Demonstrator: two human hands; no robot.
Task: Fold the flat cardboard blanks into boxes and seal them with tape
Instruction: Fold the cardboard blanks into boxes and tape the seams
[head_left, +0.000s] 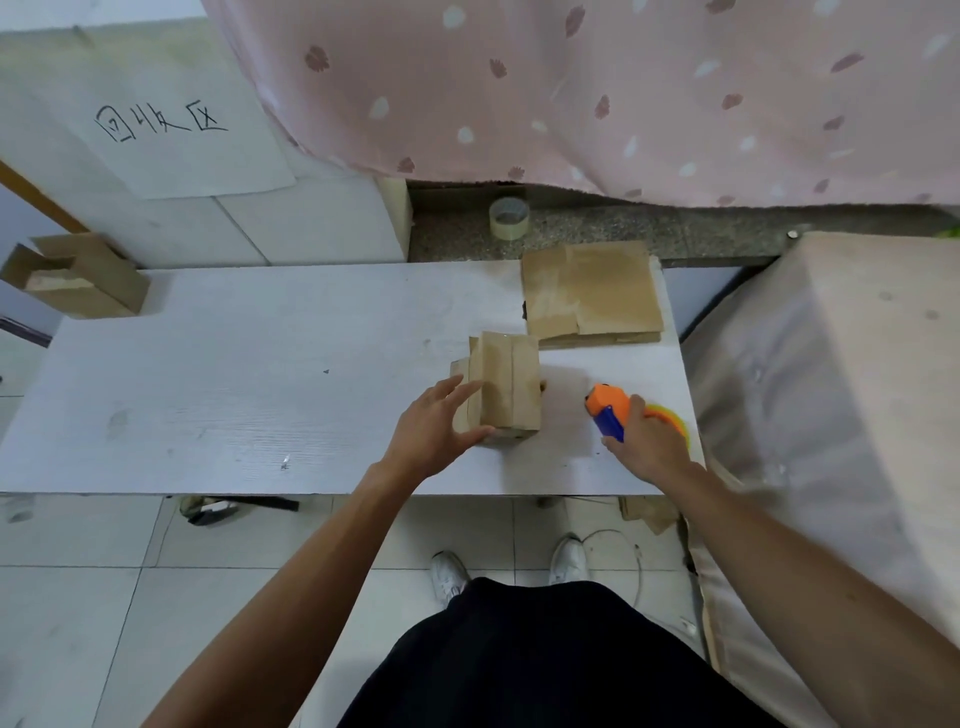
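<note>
A small folded cardboard box (504, 387) stands on the white table (249, 374), with a strip of clear tape along its top seam. My left hand (434, 428) rests against its left side, fingers spread and straight, thumb under the near edge. To the right, my right hand (647, 441) grips an orange and blue tape dispenser (608, 408) that sits on the table near the right edge. A stack of flat cardboard blanks (592, 291) lies behind the box at the table's far right.
A roll of clear tape (509, 217) stands on the stone ledge behind the table. Folded boxes (78, 275) sit at the far left. A covered bulky object (831, 389) is right of the table. A pink curtain (623, 78) hangs behind.
</note>
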